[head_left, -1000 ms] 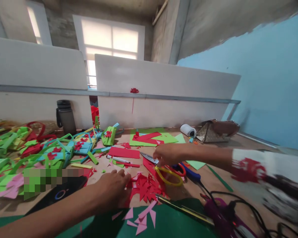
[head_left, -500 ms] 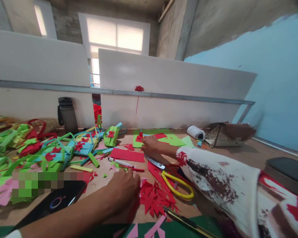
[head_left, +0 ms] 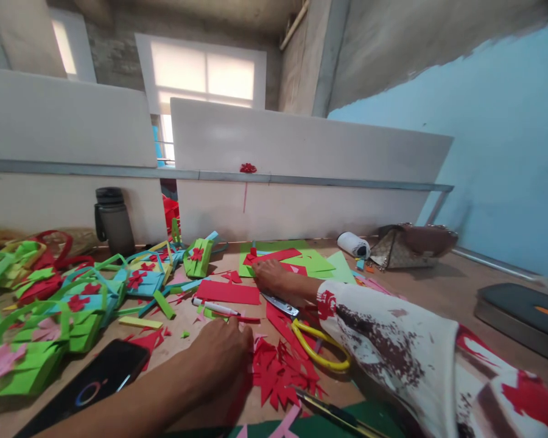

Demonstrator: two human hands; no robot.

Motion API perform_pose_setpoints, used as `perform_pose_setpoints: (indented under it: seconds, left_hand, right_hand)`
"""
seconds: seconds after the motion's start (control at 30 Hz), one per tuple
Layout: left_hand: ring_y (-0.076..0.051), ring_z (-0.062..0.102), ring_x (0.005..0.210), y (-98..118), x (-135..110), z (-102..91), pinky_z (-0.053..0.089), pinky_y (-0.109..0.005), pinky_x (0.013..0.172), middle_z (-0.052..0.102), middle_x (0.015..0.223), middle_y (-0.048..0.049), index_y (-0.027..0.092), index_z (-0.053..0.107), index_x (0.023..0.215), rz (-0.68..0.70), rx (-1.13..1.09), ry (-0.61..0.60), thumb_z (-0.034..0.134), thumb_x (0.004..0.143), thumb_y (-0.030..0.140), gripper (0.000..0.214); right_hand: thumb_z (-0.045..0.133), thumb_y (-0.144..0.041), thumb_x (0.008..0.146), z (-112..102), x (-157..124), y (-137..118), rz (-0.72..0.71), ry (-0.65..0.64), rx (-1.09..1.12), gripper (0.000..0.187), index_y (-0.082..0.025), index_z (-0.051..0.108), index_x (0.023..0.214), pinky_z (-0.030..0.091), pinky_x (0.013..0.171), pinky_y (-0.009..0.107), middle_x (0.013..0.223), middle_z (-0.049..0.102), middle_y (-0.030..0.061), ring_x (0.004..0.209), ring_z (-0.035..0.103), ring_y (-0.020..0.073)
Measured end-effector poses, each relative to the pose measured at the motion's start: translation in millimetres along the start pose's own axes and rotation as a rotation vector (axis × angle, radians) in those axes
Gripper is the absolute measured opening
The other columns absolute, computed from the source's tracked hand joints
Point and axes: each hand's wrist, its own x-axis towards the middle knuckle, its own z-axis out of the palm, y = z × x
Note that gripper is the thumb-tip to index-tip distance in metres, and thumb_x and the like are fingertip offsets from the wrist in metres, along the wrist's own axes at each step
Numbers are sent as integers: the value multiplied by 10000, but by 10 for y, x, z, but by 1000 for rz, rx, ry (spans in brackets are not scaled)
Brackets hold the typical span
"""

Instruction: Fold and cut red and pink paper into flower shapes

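Observation:
My right hand (head_left: 273, 278) reaches forward, its fingers bent together at the near edge of a red paper strip (head_left: 281, 255) that lies on light green sheets (head_left: 317, 260). My left hand (head_left: 226, 345) rests nearer on the table, fingers curled down; whatever is under the fingertips is hidden. Just beyond it lie a white marker pen (head_left: 215, 306) and a red paper rectangle (head_left: 228, 291). Beside my right wrist, yellow-handled scissors (head_left: 322, 347) lie with their blades partly under the hand. A heap of red paper cutouts (head_left: 281, 371) sits to the right of my left hand.
Small paper bags with red flowers (head_left: 144, 281) crowd the left side. A black phone (head_left: 89, 386) lies by my left forearm, with a dark bottle (head_left: 114, 222) behind. Toward the right are a white roll (head_left: 354, 244), a handbag (head_left: 415, 247) and a dark case (head_left: 525, 319). A white partition (head_left: 301, 210) borders the back.
The view has shifted slightly, so everything sits a little further left. My right hand has moved slightly at the red strip; my left hand stays nearly in place.

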Motion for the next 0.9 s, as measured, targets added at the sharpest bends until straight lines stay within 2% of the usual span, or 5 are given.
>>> perform_pose_setpoints:
  seconds: [0.17, 0.5, 0.63, 0.73, 0.9]
  left_hand:
    - [-275, 662, 736, -56, 27, -62, 500, -350, 608, 681, 845, -146, 151, 632, 926, -38, -44, -14, 525, 751, 157, 205]
    - [-244, 675, 751, -222, -9, -311, 486, -307, 602, 700, 849, -121, 163, 638, 888, -166, -113, 107, 464, 833, 224, 193]
    - [-251, 672, 749, -254, -84, -449, 500, -322, 612, 703, 817, -107, 161, 643, 852, -196, -116, 173, 485, 821, 218, 170]
    - [-271, 620, 998, -300, -137, -576, 507, -371, 773, 656, 1100, -127, 174, 561, 1136, -235, -121, 278, 473, 839, 216, 313]
    - [-336, 206, 1367, -343, -265, -920, 264, -479, 1080, 290, 1472, -181, 143, 145, 1429, -264, -33, 824, 563, 806, 249, 757]
  right_hand:
    - [556, -307, 906, -159, 208, 94, 244, 153, 129, 273, -172, 575, 1143, 518, 800, 413, 1171, 586, 59, 968, 605, 241]
    - [571, -290, 899, -1045, 497, 558, 511, 568, 348, 294, -169, 559, 1166, 525, 778, 409, 1185, 580, 73, 961, 609, 228]
    - [567, -291, 902, -1275, 420, 506, 461, 731, 386, 299, -165, 552, 1172, 524, 782, 416, 1179, 581, 76, 961, 610, 227]
    - [563, -291, 905, -1437, 309, 299, 340, 822, 385, 293, -164, 553, 1169, 526, 777, 413, 1169, 585, 75, 952, 613, 223]
    - [558, -296, 907, -1510, -16, -396, 15, 883, 322, 236, -149, 589, 1089, 520, 773, 404, 1084, 622, 58, 908, 624, 208]
